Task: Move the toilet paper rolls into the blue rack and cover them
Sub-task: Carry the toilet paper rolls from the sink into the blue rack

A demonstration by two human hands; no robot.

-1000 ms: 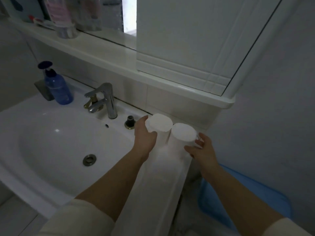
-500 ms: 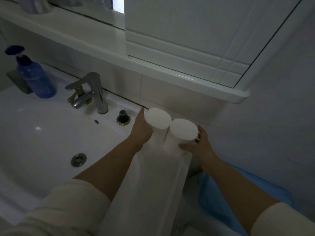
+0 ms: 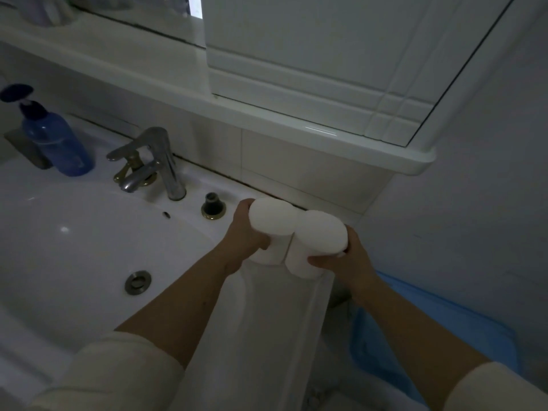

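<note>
Right now I see two white cylindrical toilet paper rolls standing side by side and touching on the flat white ledge [image 3: 267, 336] along the right rim of the basin, at about one o'clock from the picture's centre. My left hand [image 3: 247, 235] is wrapped around the left roll [image 3: 271, 216], thumb on its near side and fingers curled behind it, so that hand is closed on the roll. My right hand [image 3: 344, 258] clasps the right roll [image 3: 318, 232] from its outer side, thumb pressed across the lower front, fingers hidden behind; it grips that roll too. Whether the rolls are lifted or resting on the ledge I cannot tell. Both my forearms are bare, with cream-coloured sleeves [image 3: 118, 372] pushed up near the lower edge. At about four o'clock from the rolls, lower down beside the basin, I see a blue plastic piece [image 3: 430, 336] partly hidden by my right arm. At nine o'clock from the rolls sits a small dark round knob [image 3: 213, 204], then the chrome lever tap [image 3: 154, 161], and farther at ten o'clock a blue translucent pump bottle [image 3: 56, 140]. The white oval basin [image 3: 74, 262] with its metal drain [image 3: 138, 281] fills the left. Above, at twelve o'clock, a white shelf [image 3: 267, 114] carries a white panelled cabinet door [image 3: 326, 40].
</note>
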